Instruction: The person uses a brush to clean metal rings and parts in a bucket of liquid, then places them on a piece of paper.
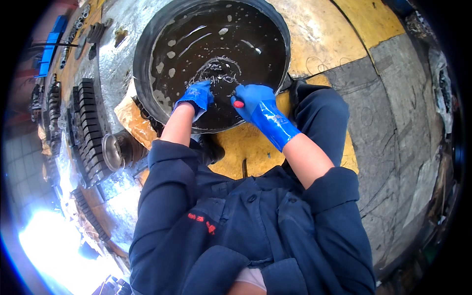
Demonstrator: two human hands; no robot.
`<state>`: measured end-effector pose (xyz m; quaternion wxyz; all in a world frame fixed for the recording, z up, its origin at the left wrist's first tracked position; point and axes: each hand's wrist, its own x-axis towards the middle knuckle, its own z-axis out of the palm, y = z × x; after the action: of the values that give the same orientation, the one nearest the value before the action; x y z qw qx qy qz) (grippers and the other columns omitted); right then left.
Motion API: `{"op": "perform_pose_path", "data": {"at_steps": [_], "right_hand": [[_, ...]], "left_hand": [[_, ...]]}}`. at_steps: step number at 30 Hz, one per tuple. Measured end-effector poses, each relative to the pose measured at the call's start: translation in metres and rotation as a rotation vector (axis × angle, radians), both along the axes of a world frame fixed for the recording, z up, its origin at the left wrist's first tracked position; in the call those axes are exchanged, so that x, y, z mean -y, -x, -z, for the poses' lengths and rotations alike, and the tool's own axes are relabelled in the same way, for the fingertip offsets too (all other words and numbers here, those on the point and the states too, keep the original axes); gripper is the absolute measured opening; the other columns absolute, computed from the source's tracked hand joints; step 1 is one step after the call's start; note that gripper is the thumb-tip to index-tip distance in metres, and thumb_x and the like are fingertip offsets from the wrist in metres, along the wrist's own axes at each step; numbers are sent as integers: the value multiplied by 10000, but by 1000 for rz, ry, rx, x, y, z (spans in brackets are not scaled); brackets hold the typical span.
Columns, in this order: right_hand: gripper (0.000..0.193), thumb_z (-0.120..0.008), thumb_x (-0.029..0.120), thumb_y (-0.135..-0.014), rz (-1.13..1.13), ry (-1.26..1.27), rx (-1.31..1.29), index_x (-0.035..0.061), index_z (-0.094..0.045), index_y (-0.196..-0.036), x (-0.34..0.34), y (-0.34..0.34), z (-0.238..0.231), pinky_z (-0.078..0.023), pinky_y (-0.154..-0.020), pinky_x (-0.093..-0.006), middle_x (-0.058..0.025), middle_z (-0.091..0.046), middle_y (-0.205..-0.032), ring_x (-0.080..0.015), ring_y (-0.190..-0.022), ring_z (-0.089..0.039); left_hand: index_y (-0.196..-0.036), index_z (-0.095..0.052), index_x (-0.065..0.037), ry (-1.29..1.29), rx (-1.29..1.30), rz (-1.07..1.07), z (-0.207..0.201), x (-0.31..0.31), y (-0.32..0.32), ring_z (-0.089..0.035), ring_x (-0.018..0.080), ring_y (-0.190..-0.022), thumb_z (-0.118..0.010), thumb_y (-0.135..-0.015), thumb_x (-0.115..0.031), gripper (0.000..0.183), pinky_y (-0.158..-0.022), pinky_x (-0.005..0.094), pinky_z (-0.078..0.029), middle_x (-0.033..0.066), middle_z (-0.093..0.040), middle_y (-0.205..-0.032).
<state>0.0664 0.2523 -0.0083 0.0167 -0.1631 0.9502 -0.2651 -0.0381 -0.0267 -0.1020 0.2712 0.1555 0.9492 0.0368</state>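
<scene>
Both my hands wear blue rubber gloves and work at the near side of a large round black tub [142,64] of dark, murky liquid [221,46]. My left hand [197,96] is closed at the liquid's surface, its fingertips against a dark shape that I cannot make out. Wrapped in a fist, my right hand [256,102] grips a tool whose red handle end [238,104] pokes out toward me; its working end is hidden. Ripples and bubbles [219,66] ring the liquid just beyond my fingers.
A row of dark ribbed metal parts [91,128] lies on the left, beside a round metal cylinder [114,151] and brown paper [135,120]. My knee [322,110] is right of the tub. Grey matting [388,123] covers the floor at right. A blue object [51,46] stands far left.
</scene>
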Motion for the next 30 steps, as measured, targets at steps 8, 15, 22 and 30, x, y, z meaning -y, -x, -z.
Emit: {"op": "perform_pose_path", "data": {"at_steps": [8,15,22,30], "right_hand": [[253,-743,379,-977,2,15,-15,131,-760,-930,4,3,-1,-595,-698,-580,-150,-775,-802,-411,-781,-779],[304,-674,411,-1047,0,-13,118,126,-774,-1016,-4,-1,-6,-618,-811,-540,-165,-811,-952,-415,-894,-780],[281,-688,400,-1028,11,-45,138,134,-775,-1018,0,2,-15,-614,-809,-541,-157,-808,-942,-408,-900,-784],[248,-718,403,-997,39,-62,107,167,-788,-1031,2,3,-8,-615,-767,-553,-144,-810,-898,-387,-877,-800]], "left_hand": [[-1266,-791,-40,76,17,-19,-24,0,7,-730,466,-1265,-731,-936,-128,346,-1073,535,-609,282,-757,-1335],[-1100,-832,-13,141,-39,65,-49,-46,20,-768,461,-1181,-773,-890,-128,246,-1012,528,-633,295,-787,-1223],[-1249,-810,-30,84,-2,104,-49,-24,45,-732,461,-1279,-689,-977,-113,310,-1079,529,-604,276,-757,-1352],[-1222,-815,-68,90,165,142,-54,-14,34,-768,481,-1144,-811,-829,-122,396,-972,543,-624,275,-797,-1180]]}}
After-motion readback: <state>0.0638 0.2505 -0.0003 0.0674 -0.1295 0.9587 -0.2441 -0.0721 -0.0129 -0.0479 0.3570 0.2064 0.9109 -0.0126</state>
